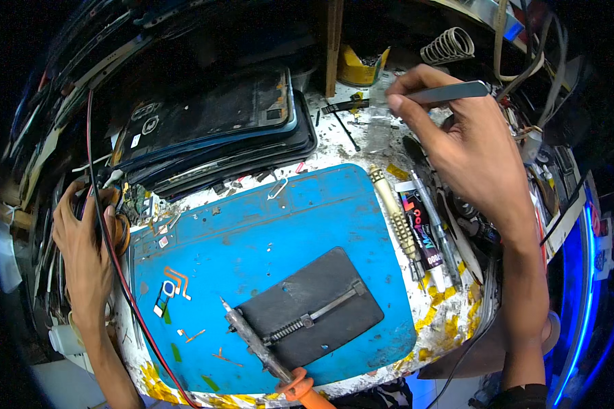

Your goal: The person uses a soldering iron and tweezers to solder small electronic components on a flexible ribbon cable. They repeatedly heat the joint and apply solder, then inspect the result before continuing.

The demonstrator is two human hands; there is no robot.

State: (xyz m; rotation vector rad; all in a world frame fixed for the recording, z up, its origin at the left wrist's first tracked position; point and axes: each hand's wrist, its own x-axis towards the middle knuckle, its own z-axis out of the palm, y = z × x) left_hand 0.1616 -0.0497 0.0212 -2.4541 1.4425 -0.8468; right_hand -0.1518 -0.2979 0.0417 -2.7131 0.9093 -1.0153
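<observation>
My right hand (467, 143) is at the upper right, its fingers closed on a pair of grey metal tweezers (450, 93). Their tips are blurred or hidden by the fingers, above the cluttered far end of the bench. At the left edge, my left hand (85, 252) curls its fingers among small items beside a brownish spool (121, 235). What it grips is hidden. Between my hands lies a blue work mat (239, 232) with a black phone-holding clamp (348, 273). A soldering iron with an orange handle (310, 395) rests across the clamp's near left corner.
A stack of dark phone or tablet panels (211, 116) stands behind the mat. Small flex cables (177, 281) lie on its left. A cream tool (394, 215), a black glue tube (423, 235) and a yellow container (360, 67) stand rightward. A red-black cable (119, 273) crosses the left.
</observation>
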